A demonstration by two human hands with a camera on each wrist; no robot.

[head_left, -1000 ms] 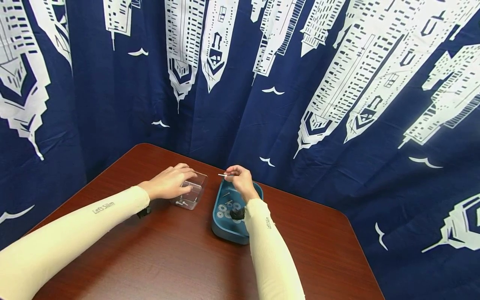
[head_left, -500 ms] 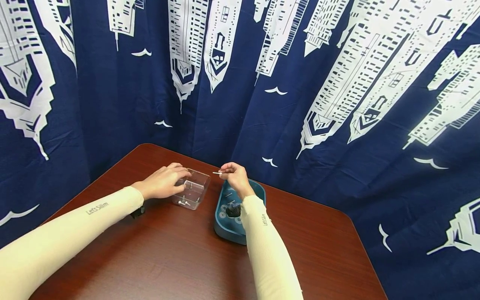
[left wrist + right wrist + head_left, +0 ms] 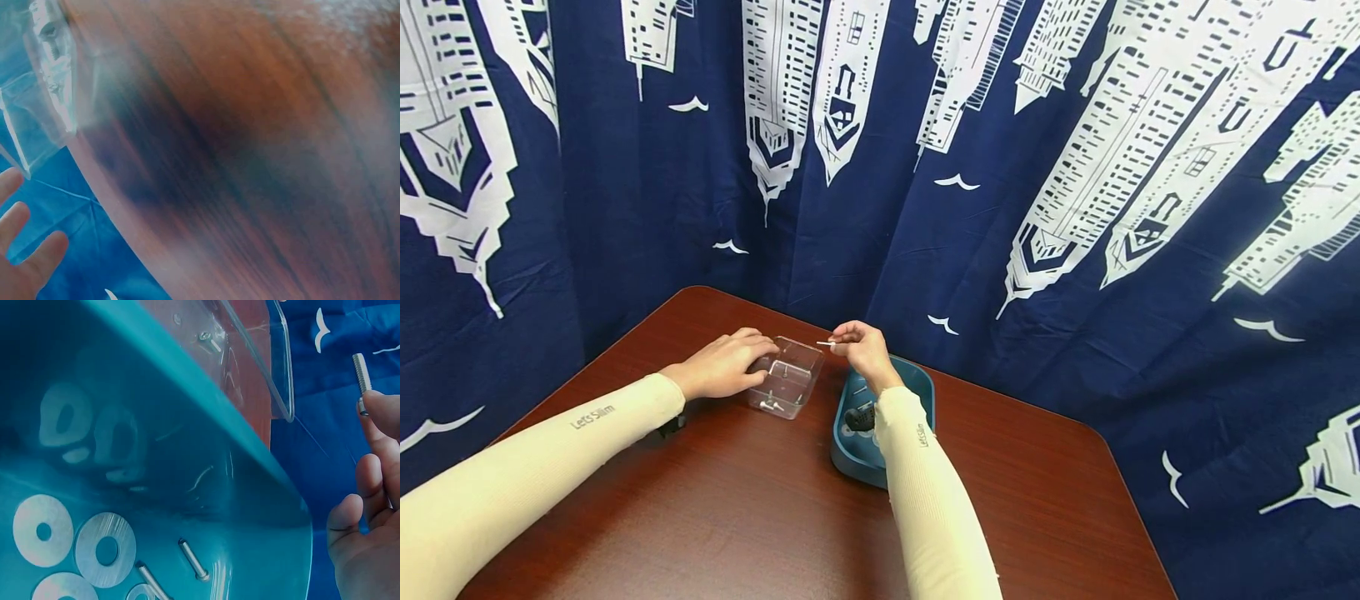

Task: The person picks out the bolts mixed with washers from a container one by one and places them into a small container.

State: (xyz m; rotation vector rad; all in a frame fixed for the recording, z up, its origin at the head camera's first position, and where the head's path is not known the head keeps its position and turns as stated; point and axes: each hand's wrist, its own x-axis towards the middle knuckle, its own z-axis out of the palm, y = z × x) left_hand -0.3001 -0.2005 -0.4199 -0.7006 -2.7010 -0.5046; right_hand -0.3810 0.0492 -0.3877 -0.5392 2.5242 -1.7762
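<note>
My right hand pinches a small metal bolt between thumb and index finger, above the far left end of a blue bin. The threaded shank sticks out past the fingertips, toward a clear plastic box. My left hand is at the left side of that box, with relaxed fingers at its rim; the left wrist view shows the fingers spread apart. Several bolts lie in the clear box. Inside the blue bin, the right wrist view shows flat washers and loose bolts.
Both containers stand side by side on a reddish-brown wooden table, near its far edge. Close behind that edge hangs a dark blue curtain with white buildings and birds. The right forearm and its black wrist camera cover part of the bin.
The right hand has moved left with the bolt, from over the bin toward the clear box. The left hand has drawn back slightly to the left, so more of the box shows.
</note>
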